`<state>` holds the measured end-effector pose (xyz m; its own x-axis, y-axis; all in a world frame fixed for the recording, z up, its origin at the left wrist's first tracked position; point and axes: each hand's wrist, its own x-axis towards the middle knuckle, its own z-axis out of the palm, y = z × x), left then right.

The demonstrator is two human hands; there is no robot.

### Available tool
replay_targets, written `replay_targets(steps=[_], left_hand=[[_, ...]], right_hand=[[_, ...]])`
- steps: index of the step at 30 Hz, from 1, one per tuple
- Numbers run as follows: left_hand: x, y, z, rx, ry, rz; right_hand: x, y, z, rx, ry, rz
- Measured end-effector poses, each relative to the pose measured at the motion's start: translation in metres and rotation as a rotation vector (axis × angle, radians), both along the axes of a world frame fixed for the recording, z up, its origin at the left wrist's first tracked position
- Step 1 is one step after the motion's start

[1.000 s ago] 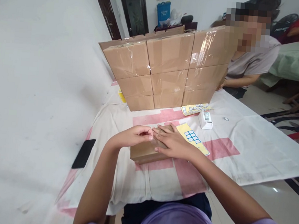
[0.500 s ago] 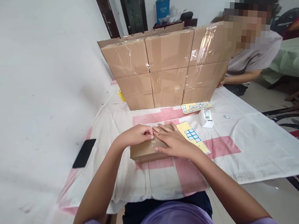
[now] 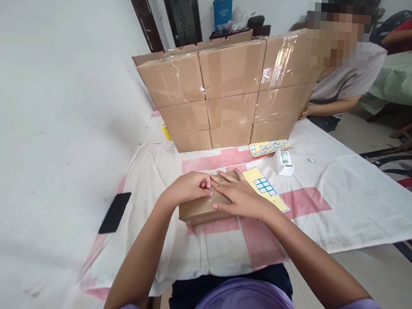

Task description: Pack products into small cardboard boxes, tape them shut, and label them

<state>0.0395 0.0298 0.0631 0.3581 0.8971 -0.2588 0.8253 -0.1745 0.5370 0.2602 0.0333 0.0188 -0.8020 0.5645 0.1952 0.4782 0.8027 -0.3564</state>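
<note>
A small brown cardboard box (image 3: 201, 210) lies flat on the cloth in front of me. My right hand (image 3: 240, 195) rests on its top with the fingers stretched out flat, pointing left. My left hand (image 3: 189, 187) sits on the box's left part, fingers curled into a pinch that touches the right fingertips; what it pinches is too small to make out. A yellow sheet of blue-edged stickers (image 3: 265, 188) lies just right of the box.
A wall of taped cardboard boxes (image 3: 228, 94) stands at the back of the table. In front of it lie a second yellow sticker sheet (image 3: 269, 148) and a small white device (image 3: 284, 162). A black phone (image 3: 115, 206) lies at left. Another person (image 3: 343, 84) sits behind right.
Both hands stay on the small box almost unmoved. My view has shifted very slightly.
</note>
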Motion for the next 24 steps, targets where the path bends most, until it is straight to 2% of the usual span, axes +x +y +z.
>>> replay_targets(steps=[8,13,18,24], left_hand=[[0.018,0.004,0.017,0.015,0.24,0.053],[0.018,0.022,0.019,-0.059,0.316,0.043],[0.006,0.046,0.012,-0.15,0.258,0.012],[0.0,0.047,0.007,-0.159,0.1,-0.017]], right_hand=[[0.0,0.0,0.0,0.011,0.0,0.005],[0.0,0.0,-0.002,0.008,0.009,0.009],[0.0,0.002,-0.005,0.003,0.013,0.003],[0.0,-0.001,-0.008,-0.021,0.083,-0.016]])
